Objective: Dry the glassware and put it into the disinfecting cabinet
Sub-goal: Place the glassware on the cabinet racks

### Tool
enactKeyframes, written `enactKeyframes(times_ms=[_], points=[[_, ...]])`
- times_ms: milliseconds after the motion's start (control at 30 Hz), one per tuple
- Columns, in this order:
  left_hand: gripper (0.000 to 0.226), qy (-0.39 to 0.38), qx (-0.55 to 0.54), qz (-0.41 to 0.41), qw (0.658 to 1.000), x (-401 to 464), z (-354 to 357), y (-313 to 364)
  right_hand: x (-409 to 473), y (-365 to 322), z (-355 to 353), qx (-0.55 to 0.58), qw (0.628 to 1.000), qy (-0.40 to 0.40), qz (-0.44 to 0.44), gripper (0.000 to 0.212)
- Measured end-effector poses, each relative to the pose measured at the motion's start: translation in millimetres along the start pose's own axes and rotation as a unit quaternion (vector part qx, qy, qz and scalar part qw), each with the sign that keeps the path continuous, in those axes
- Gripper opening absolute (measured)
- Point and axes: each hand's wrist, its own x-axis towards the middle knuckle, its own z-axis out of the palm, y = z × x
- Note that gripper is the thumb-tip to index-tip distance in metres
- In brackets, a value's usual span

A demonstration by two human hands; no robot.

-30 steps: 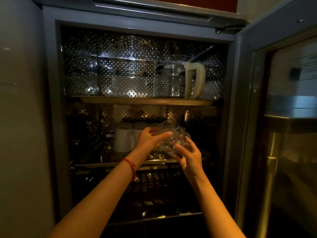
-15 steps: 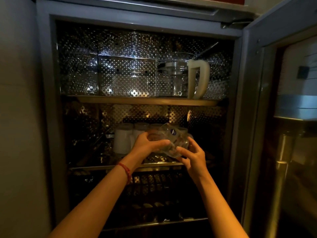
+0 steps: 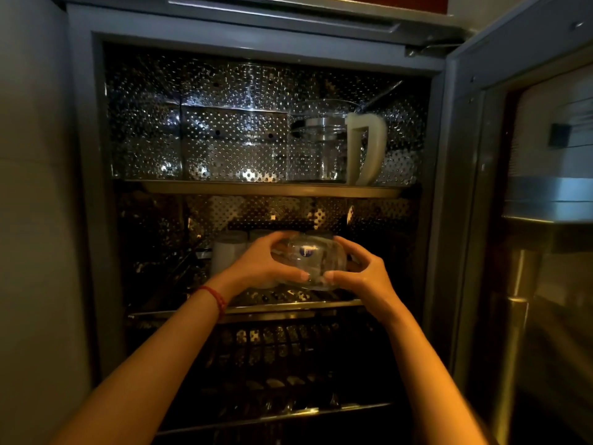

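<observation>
Clear glass (image 3: 309, 263) held in both hands at the middle shelf (image 3: 288, 306) of the open disinfecting cabinet (image 3: 83, 187)

Left to right: at 9 o'clock of the glass, frosted white cups (image 3: 228, 252) stand on the perforated steel shelf, rounded and matte; left hand (image 3: 263, 264), with a red cord bracelet (image 3: 216, 298) on its wrist, wraps its fingers over the top of the glass with the thumb under the lower edge; the glass is smooth, transparent, squat and rounded, with a small dark oval sticker, held just above the shelf; right hand (image 3: 362, 274) clasps its other side, fingers curled behind, thumb at the lower edge. At 1 o'clock, on the upper shelf, a clear glass jug (image 3: 321, 146) with a steel band and a thick cream handle. Back walls are dimpled, shiny metal. At 3 o'clock, the cabinet door (image 3: 526, 220) stands open
</observation>
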Motion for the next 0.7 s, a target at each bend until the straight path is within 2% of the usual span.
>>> enactKeyframes(times_ms=[333, 467, 567, 700], points=[[0.074, -0.052, 0.108, -0.004, 0.993, -0.7, -8.2, 6.9, 8.1, -16.1, -0.8, -0.137, 0.989, -0.038, -0.045, 0.068], [0.081, -0.046, 0.189, 0.006, 0.981, 0.8, -8.6, 4.4, 12.3, -20.3, 1.3, -0.187, 0.979, -0.049, -0.064, 0.07], [0.086, -0.051, 0.204, 0.015, 0.978, 2.1, -6.6, 4.0, 14.8, -23.2, 3.7, -0.224, 0.97, -0.057, -0.075, 0.073], [0.089, -0.005, 0.244, 0.057, 0.968, 2.5, 1.1, 2.4, 16.8, -27.9, 9.2, -0.266, 0.957, -0.065, -0.093, 0.077]])
